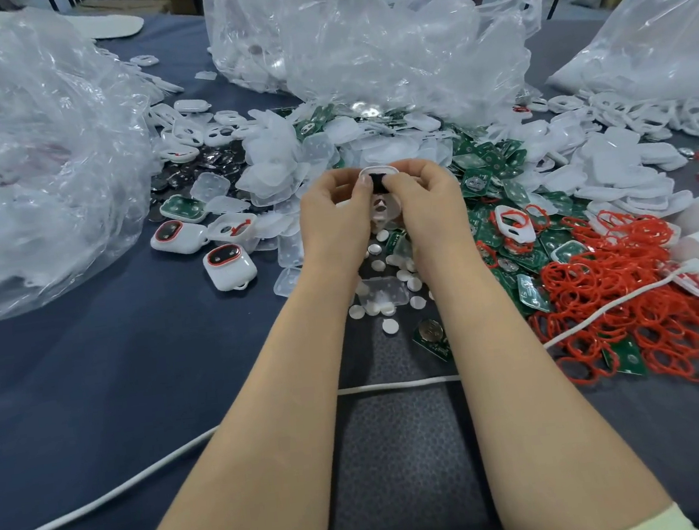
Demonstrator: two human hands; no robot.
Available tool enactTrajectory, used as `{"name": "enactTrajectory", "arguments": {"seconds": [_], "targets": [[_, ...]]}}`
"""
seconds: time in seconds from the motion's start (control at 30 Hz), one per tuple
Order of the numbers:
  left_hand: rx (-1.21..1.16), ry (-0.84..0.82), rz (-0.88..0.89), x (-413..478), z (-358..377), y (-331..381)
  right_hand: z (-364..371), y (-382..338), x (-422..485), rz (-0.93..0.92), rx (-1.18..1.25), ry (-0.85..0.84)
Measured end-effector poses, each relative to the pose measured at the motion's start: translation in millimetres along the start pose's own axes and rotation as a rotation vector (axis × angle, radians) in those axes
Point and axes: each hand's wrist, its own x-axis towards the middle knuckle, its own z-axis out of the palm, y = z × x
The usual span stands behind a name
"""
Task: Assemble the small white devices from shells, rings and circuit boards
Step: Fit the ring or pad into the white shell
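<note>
Both hands grasp one white shell (378,173), left hand (334,207) and right hand (423,199) pinching it above the scattered white discs (386,299). A dark insert, probably a lens piece, sits between the thumbs; press evenly, keeping the shell level.

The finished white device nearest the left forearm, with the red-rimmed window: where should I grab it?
Take the white device across its two long side walls, from above. It lies flat, window up, apart from its neighbours, loop end towards you, so the sides look free. Both hands are busy.
</note>
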Motion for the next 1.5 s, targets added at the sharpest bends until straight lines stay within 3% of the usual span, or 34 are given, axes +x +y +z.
{"name": "enactTrajectory", "arguments": {"seconds": [0.17, 0.63, 0.83, 1.07, 1.5], "targets": [[0.092, 0.023, 0.035, 1.2, -1.6, -1.1, 1.6, 0.8, -0.3, 0.006, 0.025, -0.066], [0.246, 0.055, 0.188, -1.0, -0.3, -3.8, 0.6, 2.0, -1.7, -0.127, -0.245, 0.024], [0.221, 0.055, 0.155, 0.6, -1.2, -4.2, 1.3, 2.5, -1.6, -0.126, -0.211, -0.01], [0.2, 0.027, 0.125, -1.7, -1.4, -1.7, -0.4, -0.1, -1.0, 0.012, 0.024, -0.033], [0.217, 0.0, 0.078, -0.6, -1.6, -3.3, -0.4, 3.1, 0.5, -0.026, -0.095, 0.002]]}}
